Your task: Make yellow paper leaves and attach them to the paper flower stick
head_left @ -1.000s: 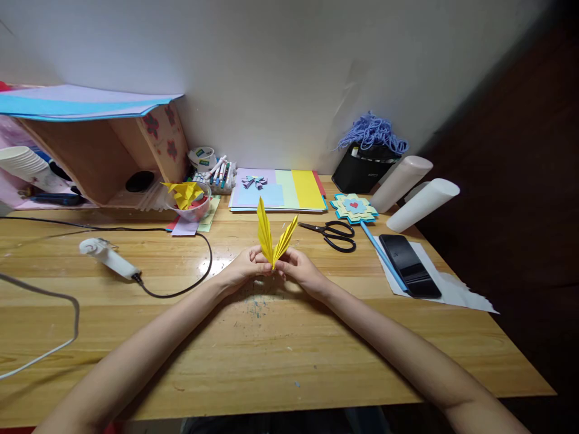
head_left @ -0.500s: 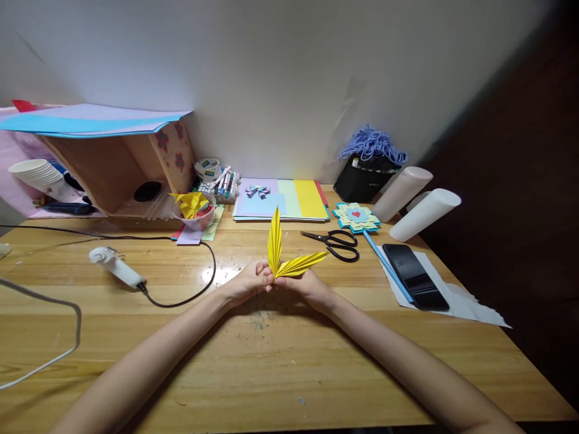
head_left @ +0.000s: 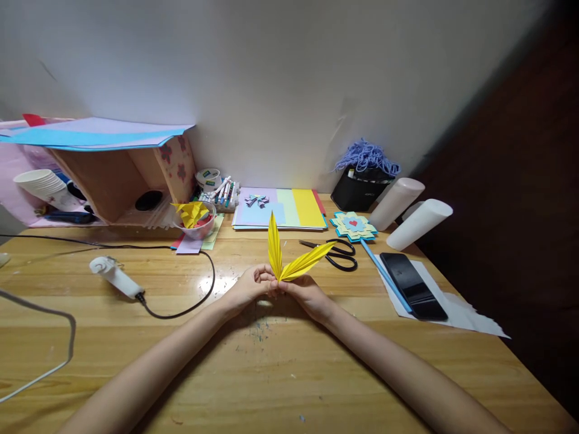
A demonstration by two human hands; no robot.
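Between my two hands is a yellow pleated paper piece (head_left: 302,263), folded into two pointed leaves that meet at a pinched base. One leaf stands almost upright, while the other slants up to the right. My left hand (head_left: 257,283) is closed at the base from the left, fingers curled. From the right, my right hand (head_left: 309,294) pinches the same base, its thumb in front and its other fingers mostly hidden behind the paper. Just beyond the right leaf's tip lie black-handled scissors (head_left: 341,256).
A corded white glue gun (head_left: 116,277) lies at left. Behind are a tub of paper scraps (head_left: 199,226), markers (head_left: 224,191) and coloured paper sheets (head_left: 307,208). A paper flower (head_left: 354,225), a phone (head_left: 412,286) and white rolls (head_left: 420,224) are at right.
The view has tilted slightly, so the desk items sit lower in the picture. The slanting leaf points a little more upward, and both hands keep their hold at the base.
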